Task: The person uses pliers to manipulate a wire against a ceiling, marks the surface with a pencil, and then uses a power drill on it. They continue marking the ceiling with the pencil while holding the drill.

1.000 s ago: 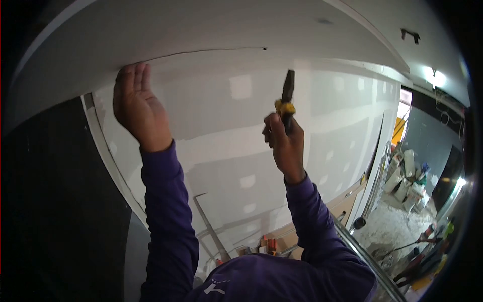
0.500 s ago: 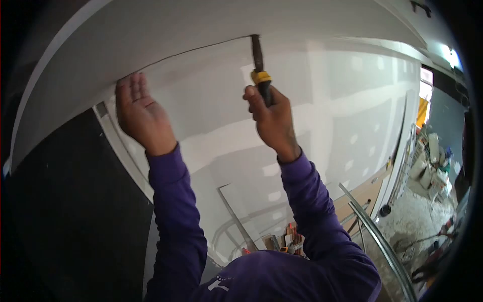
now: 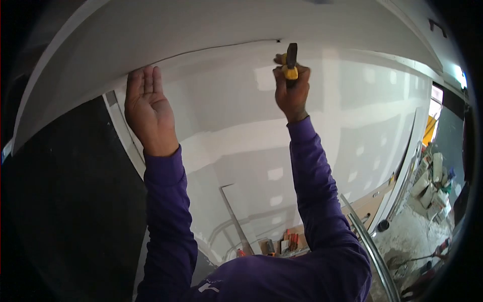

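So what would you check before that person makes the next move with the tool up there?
1. Fingertips of the left hand up at the white overhead panel: ok.
2. The right hand closed round the black tool with a yellow collar: ok.
3. Tool tip near the end of the thin dark line in the panel: ok.
4. Tip actually touching the panel: cannot tell.
5. The left hand well apart from the tool: ok.
6. What sort of tip the tool has: cannot tell.
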### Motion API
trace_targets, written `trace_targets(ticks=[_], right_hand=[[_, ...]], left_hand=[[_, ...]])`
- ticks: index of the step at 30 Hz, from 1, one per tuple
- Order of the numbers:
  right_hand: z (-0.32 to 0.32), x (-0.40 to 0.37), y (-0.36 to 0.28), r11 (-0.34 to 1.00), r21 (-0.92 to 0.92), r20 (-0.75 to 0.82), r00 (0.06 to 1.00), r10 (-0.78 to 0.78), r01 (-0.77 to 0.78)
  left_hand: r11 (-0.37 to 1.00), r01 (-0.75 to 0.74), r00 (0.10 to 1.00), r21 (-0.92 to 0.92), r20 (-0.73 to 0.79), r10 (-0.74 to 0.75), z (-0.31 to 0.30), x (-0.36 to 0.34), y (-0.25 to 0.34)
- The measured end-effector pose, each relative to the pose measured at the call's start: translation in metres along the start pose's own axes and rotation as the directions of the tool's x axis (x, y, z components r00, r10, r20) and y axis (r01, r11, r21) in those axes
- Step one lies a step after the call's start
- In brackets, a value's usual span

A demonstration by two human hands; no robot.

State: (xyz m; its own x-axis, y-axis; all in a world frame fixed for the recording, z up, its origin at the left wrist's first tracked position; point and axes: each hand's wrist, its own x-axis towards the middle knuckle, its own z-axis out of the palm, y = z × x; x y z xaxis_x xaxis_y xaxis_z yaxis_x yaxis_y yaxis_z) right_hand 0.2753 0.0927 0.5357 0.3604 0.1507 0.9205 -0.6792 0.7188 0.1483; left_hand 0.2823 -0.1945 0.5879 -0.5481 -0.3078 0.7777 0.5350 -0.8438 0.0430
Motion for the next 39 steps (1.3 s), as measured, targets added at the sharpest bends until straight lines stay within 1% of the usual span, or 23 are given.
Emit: trace_targets(ticks=[2,3,4,6,7,8,10,11,12,14,17,19,21,23,24,26,28,29,30,32,35,38,39], right_hand=[[0.006,0.010,0.012,0.996,-0.085,-0.037,0.999,0.013,-0.016],[0.014,0.010,0.020,0.998,0.023,-0.087,0.994,0.063,-0.061],[0.024,0.009,0.028,0.985,0.136,-0.127,0.985,0.120,-0.102],[0.038,0.003,0.031,0.946,0.251,-0.111,0.964,0.241,-0.208],[0.047,0.006,0.020,0.910,0.358,-0.089,0.963,0.256,-0.209],[0.052,0.005,0.021,0.941,0.293,-0.064,0.979,0.195,-0.169],[0.059,0.008,0.018,0.961,0.244,-0.066,0.987,0.150,-0.129],[0.057,0.007,0.018,0.976,0.205,-0.106,0.990,0.092,-0.068],[0.058,0.008,0.016,0.983,0.177,-0.123,0.990,0.063,-0.041],[0.060,0.008,0.011,0.967,0.246,-0.156,0.983,0.099,-0.058],[0.054,0.007,0.024,0.993,0.109,-0.110,0.993,-0.033,0.045],[0.049,0.007,0.026,0.992,0.123,-0.099,0.995,-0.022,0.034],[0.050,0.007,0.030,0.989,0.143,-0.091,0.996,-0.014,0.028],[0.051,0.002,0.038,0.987,0.156,-0.093,0.996,-0.009,0.024],[0.054,0.001,0.037,0.951,0.309,-0.103,0.993,0.064,-0.029],[0.054,0.003,0.033,0.983,0.181,-0.145,0.989,0.018,0.009],[0.053,0.006,0.033,0.979,-0.062,-0.148,0.968,-0.202,0.195],[0.059,0.004,0.040,0.981,0.121,-0.158,0.979,-0.129,0.149],[0.059,0.004,0.035,0.982,0.138,-0.137,0.984,-0.109,0.128],[0.057,0.004,0.036,0.990,0.020,-0.109,0.984,-0.139,0.142],[0.056,0.005,0.040,0.990,0.080,-0.125,0.987,-0.103,0.113],[0.058,0.007,0.041,0.986,0.156,-0.255,0.967,-0.009,0.050],[0.061,0.008,0.041,0.981,0.186,-0.265,0.964,-0.002,0.053]], left_hand=[[0.998,0.024,0.997,-0.063,-0.066,-0.028,0.004,-0.002,-0.002],[0.995,0.021,0.995,-0.096,-0.099,-0.031,0.007,-0.002,-0.003],[0.994,0.020,0.997,-0.111,-0.076,-0.028,0.003,0.000,-0.007],[0.983,0.025,0.998,-0.179,-0.047,-0.034,-0.001,0.004,-0.011],[0.977,0.005,0.999,-0.211,-0.044,-0.015,-0.001,0.004,-0.013],[0.969,-0.013,0.999,-0.245,-0.039,0.003,-0.001,0.004,-0.016],[0.961,-0.062,0.998,-0.270,-0.035,0.055,-0.001,0.004,-0.019],[0.954,-0.082,0.997,-0.287,-0.037,0.074,0.003,-0.002,-0.019],[0.947,-0.097,0.995,-0.307,-0.038,0.089,0.005,-0.002,-0.021],[0.940,-0.137,0.991,-0.311,-0.037,0.132,0.008,-0.001,-0.021],[0.935,-0.185,0.983,-0.303,-0.039,0.182,0.010,-0.003,-0.023],[0.933,-0.207,0.978,-0.293,-0.056,0.200,0.006,0.001,-0.025],[0.936,-0.206,0.978,-0.286,-0.042,0.203,0.002,0.004,-0.024],[0.936,-0.176,0.982,-0.305,0.011,0.188,-0.005,0.006,-0.027],[0.931,-0.187,0.981,-0.312,-0.008,0.194,-0.008,0.006,-0.026],[0.925,-0.181,0.983,-0.335,-0.028,0.182,-0.007,0.009,-0.030],[0.944,-0.200,0.978,-0.261,-0.107,0.178,0.004,0.004,-0.026],[0.944,-0.177,0.982,-0.279,-0.115,0.150,0.003,0.007,-0.024],[0.947,-0.175,0.983,-0.268,-0.106,0.152,0.004,0.007,-0.024],[0.952,-0.189,0.980,-0.241,-0.102,0.169,0.003,0.006,-0.022],[0.948,-0.194,0.980,-0.253,-0.099,0.174,0.001,0.007,-0.022],[0.948,-0.193,0.980,-0.255,-0.106,0.171,0.003,0.006,-0.021],[0.947,-0.192,0.979,-0.257,-0.113,0.168,0.004,0.005,-0.021]])
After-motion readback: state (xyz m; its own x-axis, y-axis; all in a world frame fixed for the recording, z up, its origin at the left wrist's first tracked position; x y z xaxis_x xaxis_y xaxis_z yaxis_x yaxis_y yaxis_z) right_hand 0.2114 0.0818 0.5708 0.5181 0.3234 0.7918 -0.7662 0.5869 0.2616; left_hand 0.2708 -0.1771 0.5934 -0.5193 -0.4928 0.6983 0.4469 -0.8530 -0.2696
